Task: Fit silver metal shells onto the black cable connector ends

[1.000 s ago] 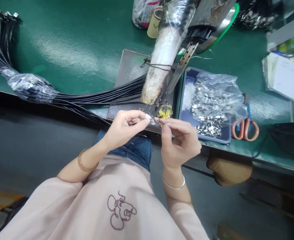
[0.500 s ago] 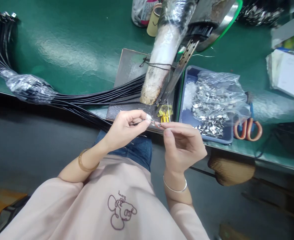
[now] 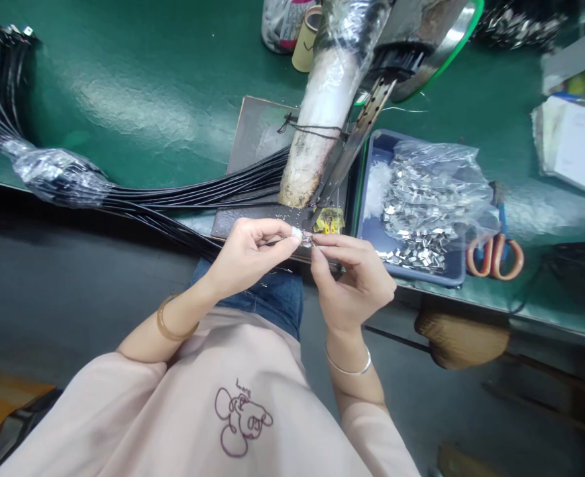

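Observation:
My left hand (image 3: 252, 252) pinches the end of a black cable, which is mostly hidden by the fingers. At its fingertips sits a small shiny metal piece (image 3: 307, 240), probably a connector shell by its look. From the other side, the thumb and fingers of my right hand (image 3: 354, 275) close on that metal piece. Both hands meet over the front edge of a grey metal plate (image 3: 260, 129). A bundle of black cables (image 3: 207, 192) runs leftward behind my left hand. Just past the fingertips lies a yellow part (image 3: 328, 220) of the bench device.
A blue tray (image 3: 366, 232) with loose metal shells (image 3: 416, 212) in a plastic bag stands right. Beside it lie orange-handled scissors (image 3: 495, 256). A white wrapped tube (image 3: 317, 126) and a slotted metal rail (image 3: 356, 139) slant above the plate. Papers (image 3: 575, 146) lie far right.
My right hand has moved left, bringing the small metal piece against the cable end at my left fingertips. My left hand has stayed nearly still.

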Demonstrator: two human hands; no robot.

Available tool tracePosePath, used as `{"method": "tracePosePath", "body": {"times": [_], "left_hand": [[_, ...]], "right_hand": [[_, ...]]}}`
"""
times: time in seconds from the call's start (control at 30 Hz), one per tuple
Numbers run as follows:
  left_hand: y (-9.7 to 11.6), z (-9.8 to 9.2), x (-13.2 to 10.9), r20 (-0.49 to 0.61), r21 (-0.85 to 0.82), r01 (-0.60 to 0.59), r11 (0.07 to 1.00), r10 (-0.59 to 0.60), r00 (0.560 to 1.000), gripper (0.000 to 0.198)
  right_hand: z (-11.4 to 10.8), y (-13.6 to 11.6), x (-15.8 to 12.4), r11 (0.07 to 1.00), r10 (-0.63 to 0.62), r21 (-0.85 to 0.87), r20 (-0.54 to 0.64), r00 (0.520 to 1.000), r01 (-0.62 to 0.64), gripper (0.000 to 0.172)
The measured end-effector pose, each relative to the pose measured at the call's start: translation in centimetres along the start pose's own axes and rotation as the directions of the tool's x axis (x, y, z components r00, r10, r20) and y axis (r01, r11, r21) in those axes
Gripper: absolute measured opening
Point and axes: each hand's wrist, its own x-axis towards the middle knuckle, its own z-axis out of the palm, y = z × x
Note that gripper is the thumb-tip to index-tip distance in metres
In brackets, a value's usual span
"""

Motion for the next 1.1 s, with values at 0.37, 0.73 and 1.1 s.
{"method": "tracePosePath", "body": {"times": [0.37, 0.73, 1.1], "left_hand": [[0.0, 0.2, 0.7, -0.062, -0.073, -0.035, 0.997, 0.031, 0.998, 0.016], [0.7, 0.3, 0.8, -0.075, -0.108, 0.014, 0.994, -0.022, 0.997, 0.021], [0.7, 0.1, 1.0, -0.073, -0.085, 0.063, 0.994, -0.069, 0.995, 0.021]], "right_hand": [[0.1, 0.2, 0.8, 0.979, -0.142, -0.145, 0.024, 0.99, 0.144, 0.02], [0.0, 0.0, 1.6, 0.978, -0.134, -0.158, 0.028, 0.991, 0.137, 0.018], [-0.3, -0.3, 1.6, 0.973, -0.135, -0.174, 0.102, 0.986, 0.152, 0.019]]}}
